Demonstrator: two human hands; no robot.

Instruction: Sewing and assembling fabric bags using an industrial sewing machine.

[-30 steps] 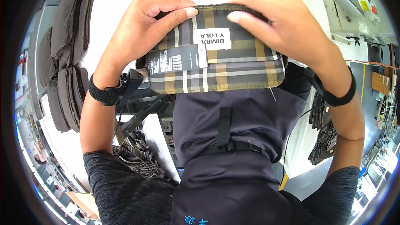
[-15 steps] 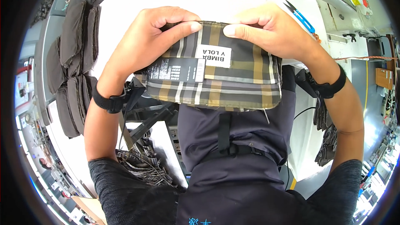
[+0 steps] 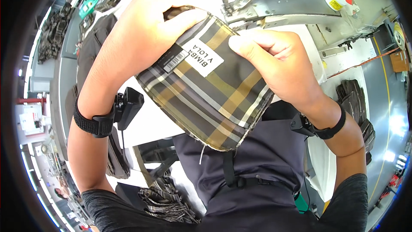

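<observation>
The plaid fabric piece (image 3: 223,99) hangs tilted between both hands, its lowest corner near 6 o'clock. At its 11 o'clock the left hand (image 3: 156,28) pinches the edge, thumb on the near face; at 2 o'clock the right hand (image 3: 281,62) grips likewise, its fingers curled. The white label (image 3: 204,57) sits at 6 o'clock from the left thumb, 8 o'clock from the right

Olive-and-tan plaid fabric pouch (image 3: 214,99), held aslant, white label (image 3: 203,58) toward far edge, loose thread (image 3: 201,154) at near edge
</observation>
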